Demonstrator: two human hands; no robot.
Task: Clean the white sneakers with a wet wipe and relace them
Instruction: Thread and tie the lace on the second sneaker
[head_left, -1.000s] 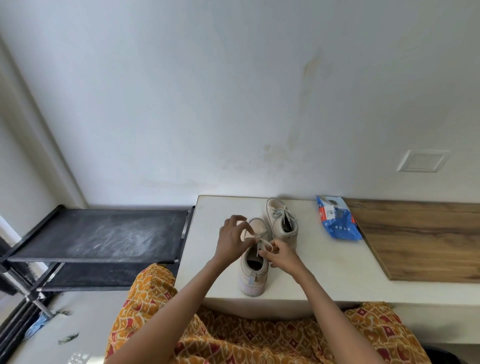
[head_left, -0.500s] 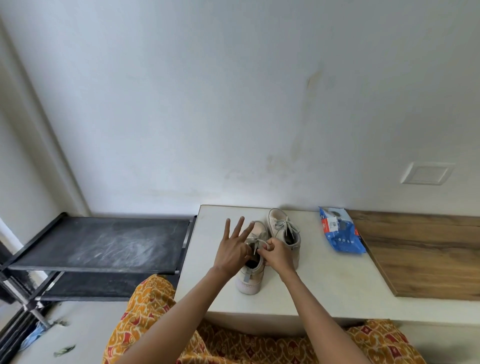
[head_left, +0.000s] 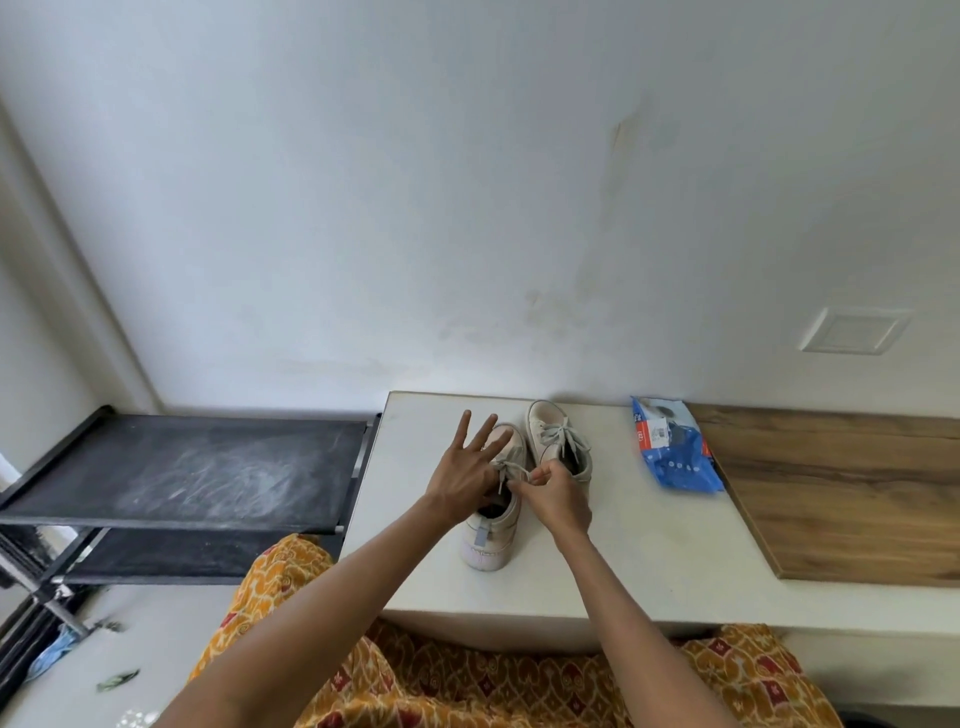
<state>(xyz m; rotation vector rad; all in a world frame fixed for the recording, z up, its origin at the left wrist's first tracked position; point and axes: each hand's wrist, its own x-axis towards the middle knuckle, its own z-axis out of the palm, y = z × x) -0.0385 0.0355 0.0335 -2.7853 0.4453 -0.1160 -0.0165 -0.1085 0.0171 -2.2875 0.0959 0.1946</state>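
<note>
- Standing on the white worktop (head_left: 649, 561), two white sneakers sit side by side, toes toward the wall.
- Near sneaker (head_left: 493, 525): heel toward the person, its lace (head_left: 506, 467) being worked at the tongue.
- Far sneaker (head_left: 558, 441): just beside it, on the right, lace tied in a bow.
- Left hand (head_left: 465, 475): three fingers spread straight; thumb and forefinger hidden at the lace, so grip cannot be told.
- Right hand (head_left: 556, 493): grip clenched, pinching the lace.
- Blue wet-wipe pack (head_left: 672, 452): flat on the worktop, right of the sneakers, apart from them, beside a wooden board (head_left: 841, 493).
</note>
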